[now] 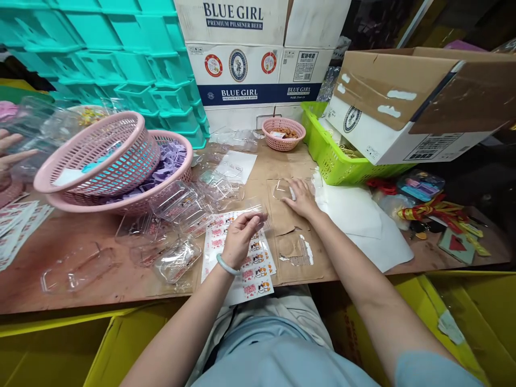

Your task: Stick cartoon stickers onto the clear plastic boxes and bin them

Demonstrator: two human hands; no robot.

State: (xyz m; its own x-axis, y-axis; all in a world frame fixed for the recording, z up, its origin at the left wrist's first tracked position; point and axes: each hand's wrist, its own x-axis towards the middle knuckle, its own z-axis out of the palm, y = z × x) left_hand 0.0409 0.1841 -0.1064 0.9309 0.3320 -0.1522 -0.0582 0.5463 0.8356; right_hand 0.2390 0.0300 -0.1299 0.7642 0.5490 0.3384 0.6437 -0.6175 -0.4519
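Note:
My left hand, with a pale bangle at its wrist, is closed in a pinch above sheets of cat stickers. Clear plastic shows just behind its fingertips; what the pinch holds, if anything, I cannot make out. Flat on the cardboard, my right hand has its fingers spread at the edge of a clear plastic box. More clear plastic boxes with printed stickers lie heaped left of my left hand.
Pink baskets with purple pieces stand at left, near another person's hand. Behind are turquoise crates, beer cartons and a small pink basket. A green basket supports an open carton; white sheets lie at right.

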